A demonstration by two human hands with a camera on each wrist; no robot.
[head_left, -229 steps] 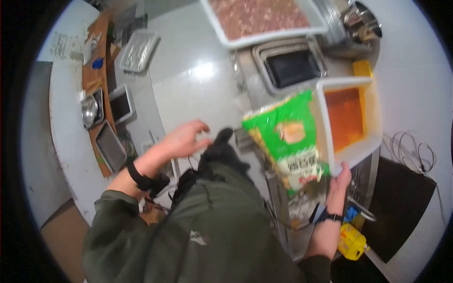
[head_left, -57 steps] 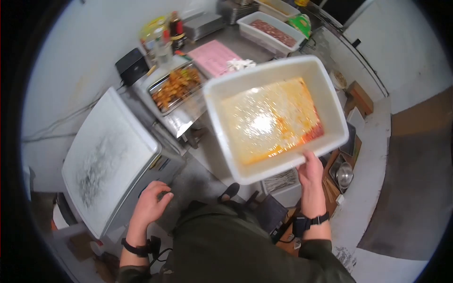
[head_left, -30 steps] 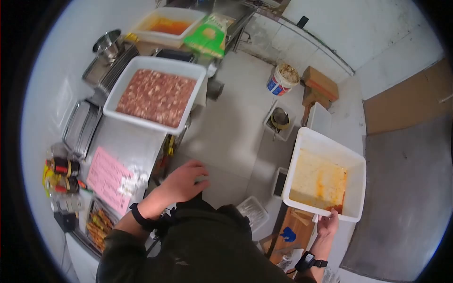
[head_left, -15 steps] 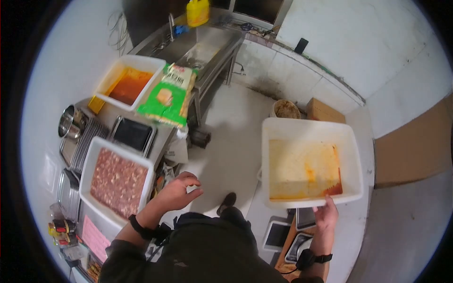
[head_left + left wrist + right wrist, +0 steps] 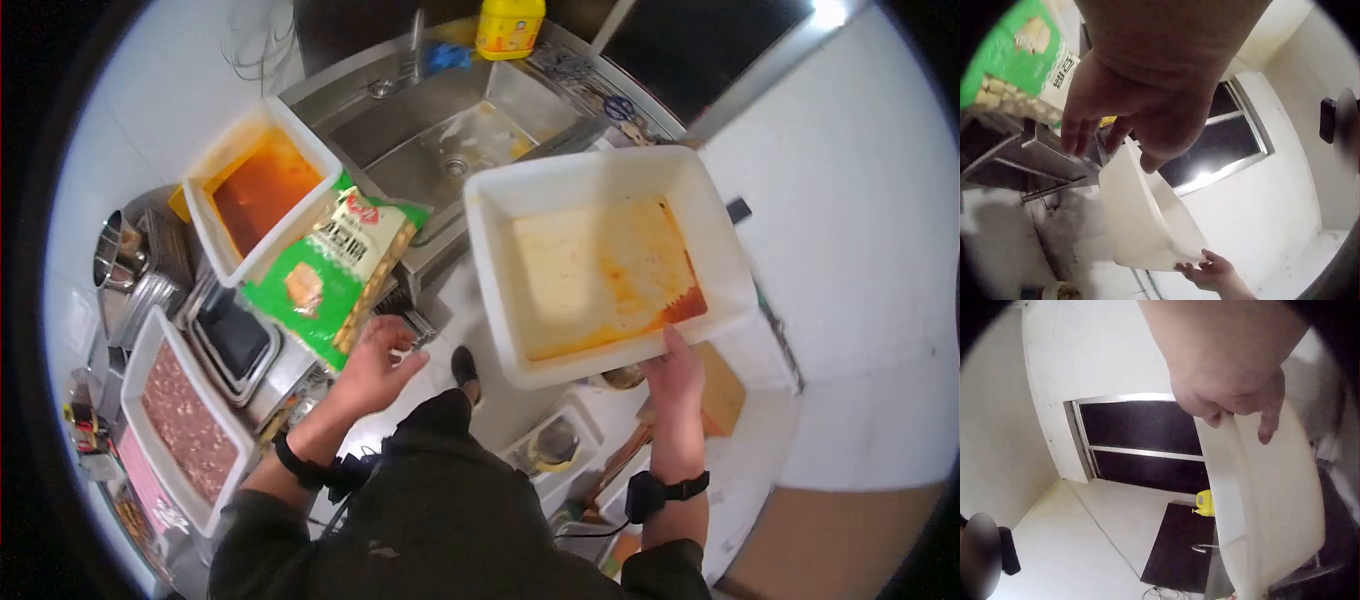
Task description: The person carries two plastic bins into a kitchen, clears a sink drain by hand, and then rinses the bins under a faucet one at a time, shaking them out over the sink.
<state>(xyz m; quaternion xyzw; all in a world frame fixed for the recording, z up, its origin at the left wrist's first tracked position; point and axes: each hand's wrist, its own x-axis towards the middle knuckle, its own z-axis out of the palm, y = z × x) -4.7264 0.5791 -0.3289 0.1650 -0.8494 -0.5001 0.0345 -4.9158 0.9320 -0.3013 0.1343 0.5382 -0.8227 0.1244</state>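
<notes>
My right hand (image 5: 675, 380) grips the near rim of a large white plastic tub (image 5: 570, 260), thumb inside, in the head view. The tub is tilted toward me, with orange-red sauce smeared along its lower right inner corner. In the right wrist view, that hand's fingers (image 5: 1269, 422) curl over the tub's rim. My left hand (image 5: 375, 370) hangs loosely curled and holds nothing, beside a green bag (image 5: 305, 290) of pale cubes. That bag leans by a second white tub (image 5: 215, 250) that contains orange-red liquid.
A steel sink (image 5: 370, 130) lies ahead, with a yellow jug (image 5: 510, 28) and a blue cloth (image 5: 448, 56) behind it. At left stand a tub of minced meat (image 5: 140, 420), a dark tray (image 5: 235, 330) and stacked metal trays (image 5: 160, 270). A cardboard box (image 5: 722, 390) is on the right.
Earlier my right hand was at the tub of orange liquid; later it holds the sauce-smeared tub. The view has turned toward the sink, and the held tub has come in front of it.
</notes>
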